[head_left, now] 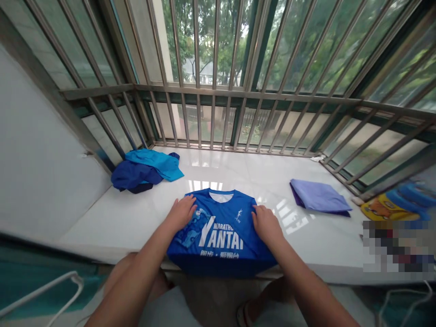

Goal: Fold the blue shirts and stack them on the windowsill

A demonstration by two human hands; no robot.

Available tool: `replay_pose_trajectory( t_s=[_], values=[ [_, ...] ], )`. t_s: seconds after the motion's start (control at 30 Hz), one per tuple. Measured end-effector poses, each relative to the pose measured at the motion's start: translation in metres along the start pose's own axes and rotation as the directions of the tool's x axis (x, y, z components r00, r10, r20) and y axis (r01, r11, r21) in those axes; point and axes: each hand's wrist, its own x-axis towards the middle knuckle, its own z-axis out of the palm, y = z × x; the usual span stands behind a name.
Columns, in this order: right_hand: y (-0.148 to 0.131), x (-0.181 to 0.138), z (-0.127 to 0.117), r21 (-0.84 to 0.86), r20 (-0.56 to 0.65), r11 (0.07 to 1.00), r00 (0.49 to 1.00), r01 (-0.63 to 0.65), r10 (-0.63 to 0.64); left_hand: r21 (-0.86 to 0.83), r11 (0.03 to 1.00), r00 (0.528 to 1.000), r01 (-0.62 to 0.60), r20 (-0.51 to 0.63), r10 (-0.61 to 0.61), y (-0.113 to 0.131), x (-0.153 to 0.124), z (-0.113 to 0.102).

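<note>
A blue T-shirt (221, 234) with white "YANTAI" and "MARATHON" lettering lies face up in front of me, its collar toward the window. Its lower part hangs over the front edge of the white ledge. Both sides look tucked in, and no sleeves show. My left hand (182, 212) is at the left shoulder, fingers closed on the cloth. At the opposite shoulder, my right hand (267, 222) pinches the shirt's edge, its fingertips partly hidden.
Crumpled blue clothes (146, 170) lie at the ledge's back left. To the right sits a folded lavender cloth (320, 196), with a yellow and blue item (395, 204) beyond it. Metal bars (214, 93) line the window. A white hanger-like frame (76, 277) is at lower left.
</note>
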Motion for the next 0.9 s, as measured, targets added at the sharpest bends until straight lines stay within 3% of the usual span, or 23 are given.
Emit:
replay_pose_trajectory(
  t_s=[0.17, 0.3, 0.47, 0.67, 0.8, 0.9],
  values=[
    [0.033, 0.062, -0.014, 0.041, 0.131, 0.991, 0.984, -0.130, 0.123, 0.005, 0.990, 0.989, 0.144, 0.023, -0.144, -0.014, 0.053, -0.029],
    [0.042, 0.107, -0.012, 0.083, 0.269, 0.987, 0.956, -0.141, 0.114, -0.006, 0.972, 0.960, 0.234, 0.157, -0.230, -0.029, 0.091, -0.042],
    [0.051, 0.136, -0.008, 0.123, 0.368, 0.980, 0.924, -0.159, 0.103, -0.089, 0.946, 0.905, 0.312, 0.331, -0.267, -0.040, 0.110, -0.046],
    [0.054, 0.170, 0.000, 0.209, 0.379, 0.938, 0.907, -0.276, 0.182, -0.220, 0.876, 0.879, 0.430, 0.323, -0.350, -0.042, 0.140, -0.043],
    [0.049, 0.199, -0.010, 0.272, 0.266, 0.906, 0.930, -0.324, 0.253, -0.308, 0.803, 0.849, 0.509, 0.332, -0.411, -0.028, 0.167, -0.054],
    [0.045, 0.203, -0.030, 0.356, 0.158, 0.891, 0.958, -0.282, 0.240, -0.419, 0.761, 0.867, 0.495, 0.289, -0.406, -0.012, 0.172, -0.070]
  ],
)
